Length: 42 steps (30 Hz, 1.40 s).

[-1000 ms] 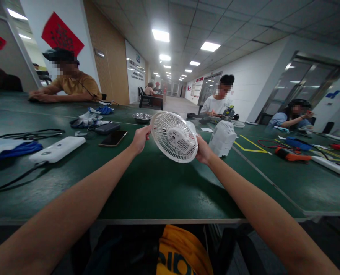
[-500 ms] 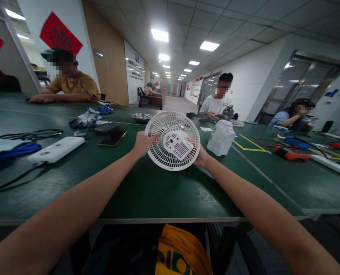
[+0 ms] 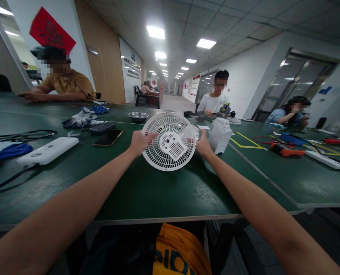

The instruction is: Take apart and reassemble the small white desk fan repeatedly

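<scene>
A round white fan guard, with a slotted motor housing at its centre, is held upright above the table, housing side toward me. My left hand grips its left rim, thumb over the slats and fingers behind. On the other side, my right hand is closed on a white slatted fan part whose edge shows behind the guard's right rim. Most of that part is hidden by the guard. Just right of my right hand stands a white plastic fan base on the table.
On the green table lie a phone, a dark case, a white power bank with a cable, and gloves. Behind the guard is a metal bowl. An orange multimeter lies right. Several people sit around.
My right hand has come out from behind the guard to the right, with a white slatted edge now showing in it. The view has shifted slightly. My left hand keeps its grip.
</scene>
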Available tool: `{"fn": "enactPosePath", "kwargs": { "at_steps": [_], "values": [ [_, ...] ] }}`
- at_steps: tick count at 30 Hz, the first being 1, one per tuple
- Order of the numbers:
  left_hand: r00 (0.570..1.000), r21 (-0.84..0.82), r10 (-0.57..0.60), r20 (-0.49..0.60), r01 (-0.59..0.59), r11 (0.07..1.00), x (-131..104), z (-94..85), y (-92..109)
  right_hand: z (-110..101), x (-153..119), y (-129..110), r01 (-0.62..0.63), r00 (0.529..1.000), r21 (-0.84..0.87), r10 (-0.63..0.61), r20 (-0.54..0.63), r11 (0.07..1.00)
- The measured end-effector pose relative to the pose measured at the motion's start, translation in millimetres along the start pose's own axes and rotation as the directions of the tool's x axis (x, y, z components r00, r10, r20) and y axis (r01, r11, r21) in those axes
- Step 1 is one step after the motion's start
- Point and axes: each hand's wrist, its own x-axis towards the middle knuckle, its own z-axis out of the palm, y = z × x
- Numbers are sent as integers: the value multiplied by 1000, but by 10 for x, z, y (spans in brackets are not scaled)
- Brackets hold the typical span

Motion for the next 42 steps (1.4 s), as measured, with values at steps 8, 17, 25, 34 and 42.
{"fn": "enactPosePath", "kwargs": {
  "at_steps": [8,17,25,34,42],
  "values": [
    [992,38,-87,-93,91,995,81,-136,-66,-197,72,154,44,981,-690,-161,-106,722],
    [991,-6,-116,-73,116,993,148,-192,-174,-412,180,50,157,882,-739,-429,-194,655],
    [993,40,-118,-7,118,992,186,-271,-239,-852,349,279,-165,785,-495,-190,-590,853],
    [976,105,-215,33,211,972,227,-343,-295,-843,403,629,-243,878,-349,53,-475,905],
    [975,90,-219,32,216,972,206,-342,-263,-827,380,510,-284,805,-306,52,-591,909]
  ]
}}
